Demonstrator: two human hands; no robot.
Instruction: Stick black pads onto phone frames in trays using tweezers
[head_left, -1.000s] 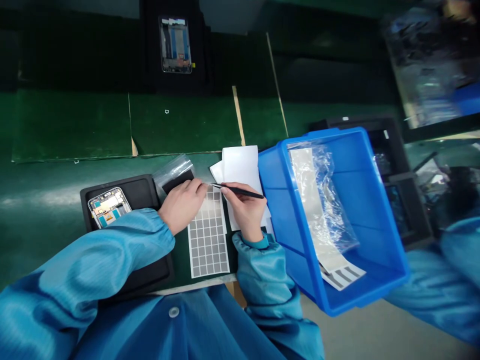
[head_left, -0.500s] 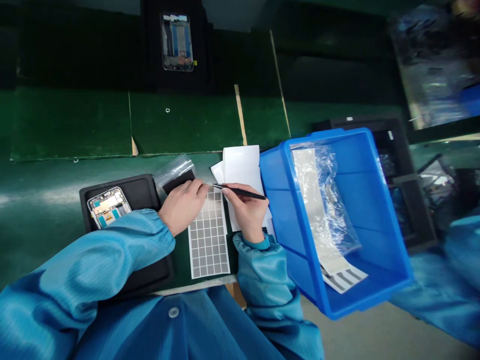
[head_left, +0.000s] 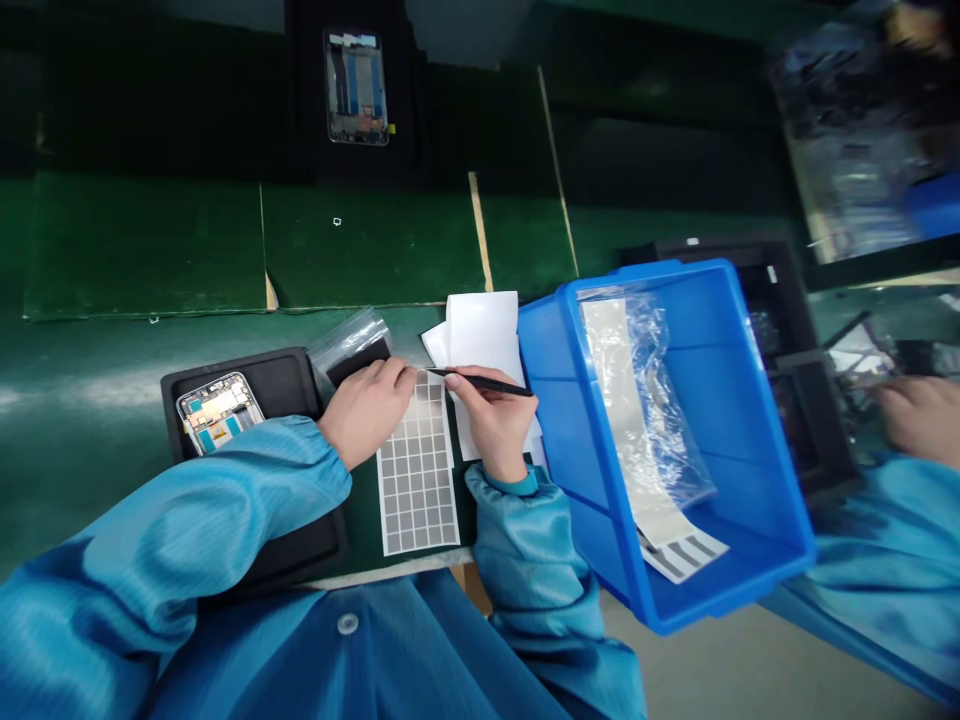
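Right hand [head_left: 487, 425] pinches black tweezers [head_left: 480, 381], tip at a sheet of grey pads [head_left: 417, 470] beside the curled left hand [head_left: 366, 412], its grip unclear; a corner wants catching.

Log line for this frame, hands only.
left hand: at grey pad sheet | right hand: holds black tweezers, tips over sheet | nearby: phone frame in black tray
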